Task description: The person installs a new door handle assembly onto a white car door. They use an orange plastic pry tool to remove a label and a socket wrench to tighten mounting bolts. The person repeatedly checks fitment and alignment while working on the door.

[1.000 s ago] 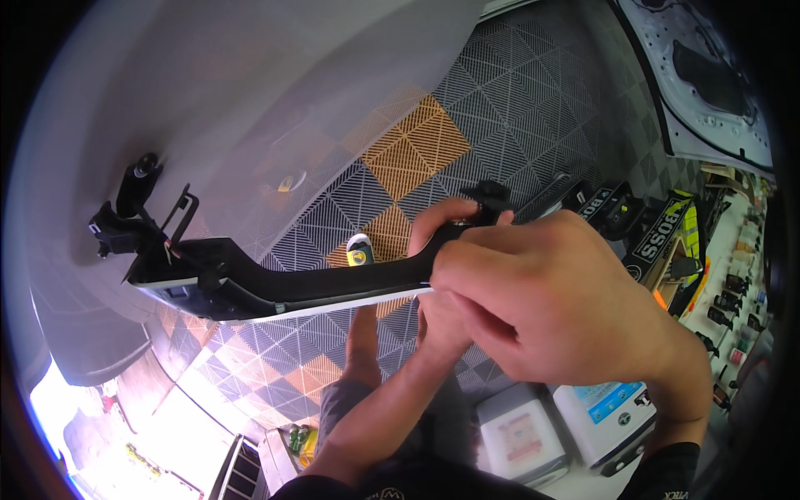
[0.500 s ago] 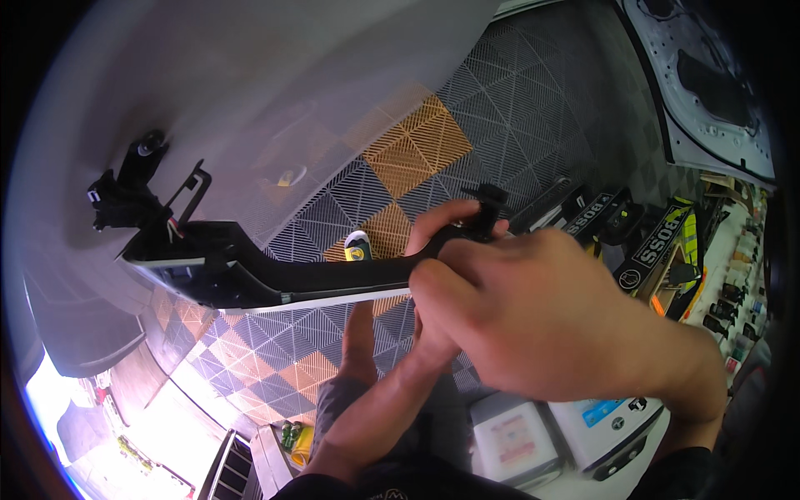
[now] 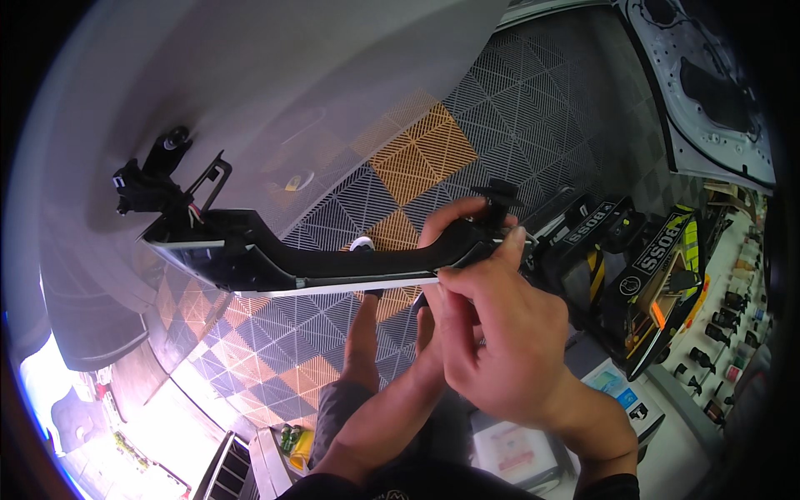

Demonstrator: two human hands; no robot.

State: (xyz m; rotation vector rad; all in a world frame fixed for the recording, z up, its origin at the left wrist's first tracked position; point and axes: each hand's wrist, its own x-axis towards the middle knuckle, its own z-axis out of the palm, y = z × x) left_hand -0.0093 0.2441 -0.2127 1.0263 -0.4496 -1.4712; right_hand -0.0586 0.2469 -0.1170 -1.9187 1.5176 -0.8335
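Observation:
A black car door handle (image 3: 350,260) with a pale trim strip (image 3: 358,287) along its lower edge is held up in front of me. Thin wires (image 3: 197,215) run from its left end to a black bracket (image 3: 152,185) on the grey door panel. My left hand (image 3: 448,220) is closed round the right end from behind; most of it is hidden. In front of it, my right hand (image 3: 510,321) pinches the strip's right end, its curled fingers partly hidden. A black mounting post (image 3: 498,200) sticks up beside my left fingers.
Grey and orange floor tiles (image 3: 425,158) lie below. To the right are a black tool bag (image 3: 642,275), a shelf with several small bottles (image 3: 733,317) and another car door (image 3: 708,83). White boxes (image 3: 512,450) stand close by my right forearm.
My right hand has turned and drawn down from over the handle's right end, and now pinches at the strip. The handle appears slightly further right in view. My left hand keeps its hold.

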